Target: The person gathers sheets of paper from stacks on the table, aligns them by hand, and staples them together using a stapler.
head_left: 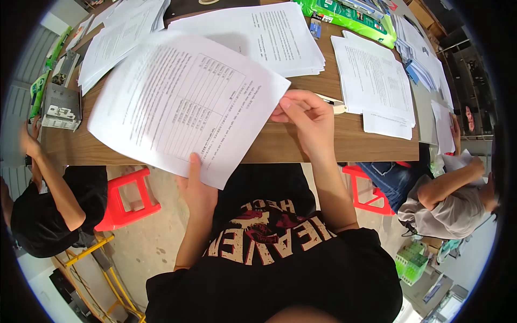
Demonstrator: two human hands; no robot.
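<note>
A printed sheet of paper (pixel 156 102) with a table on it is held up over the table's front edge, slightly curved. My left hand (pixel 198 188) grips its lower edge, the thumb lying on the printed side. At the sheet's right corner my right hand (pixel 304 116) pinches the paper between thumb and fingers. Behind the sheet lies a thick stack of printed pages (pixel 274 40), partly covered by it. Just right of my right hand, a small pale object with a dark edge (pixel 335 105) is partly hidden.
More printed stacks lie on the wooden table (pixel 280 145), at the left (pixel 110 51) and right (pixel 377 81). A green paper pack (pixel 355 21) is at the back. A metal box (pixel 62 105) stands left. Red stools (pixel 126 199) and people (pixel 59 210) flank me.
</note>
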